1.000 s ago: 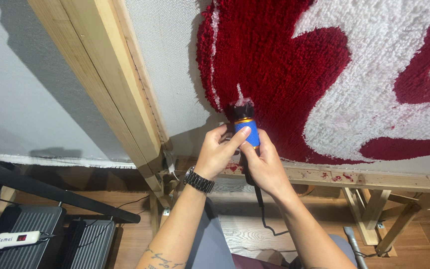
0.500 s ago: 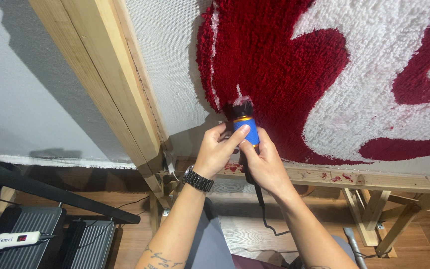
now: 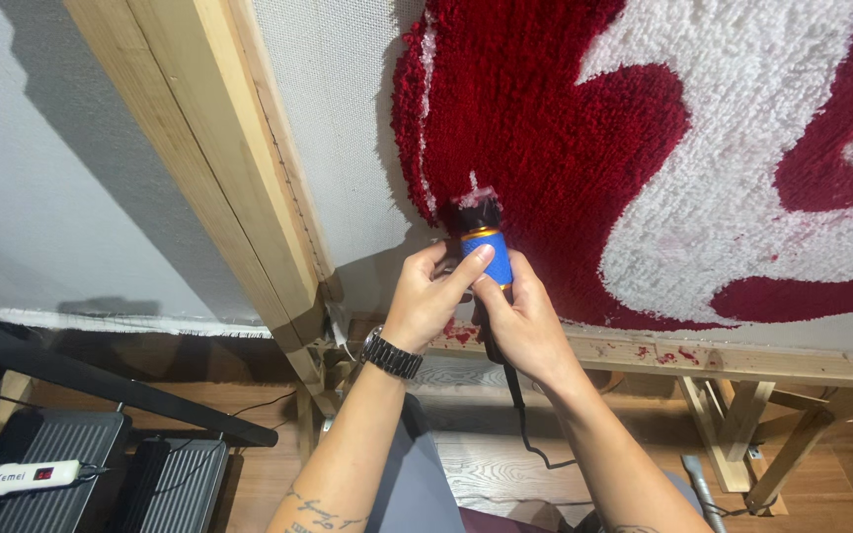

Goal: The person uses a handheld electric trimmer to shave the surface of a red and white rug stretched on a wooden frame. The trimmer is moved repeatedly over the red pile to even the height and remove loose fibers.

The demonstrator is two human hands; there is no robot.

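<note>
Head view: we see both sets of fingers curled shut round one tool, a blue-bodied trimmer [image 3: 487,259] w/ gold ring and black head. Left hand [image 3: 425,306] grips from the left side, index finger lying across the blue body; right hand [image 3: 523,321] wraps the lower body from the right, thumb up along it. No gap betw. either hand and the tool.

Trimmer head touches the red pile of the tufted rug [image 3: 565,138] at its lower left edge, a bit of white fluff on the tip. Rug: red and white areas, stretched on pale backing cloth [image 3: 338,128] over a wooden frame [image 3: 219,168]. Black cord [image 3: 520,410] drops from under the hands.

Black wristwatch [image 3: 391,353] on left wrist. Red fluff specks on the lower frame rail [image 3: 742,357]. Far lower left: a white clipper [image 3: 22,477] lying on black cases [image 3: 101,474], well apart from hands. Wood floor below.
</note>
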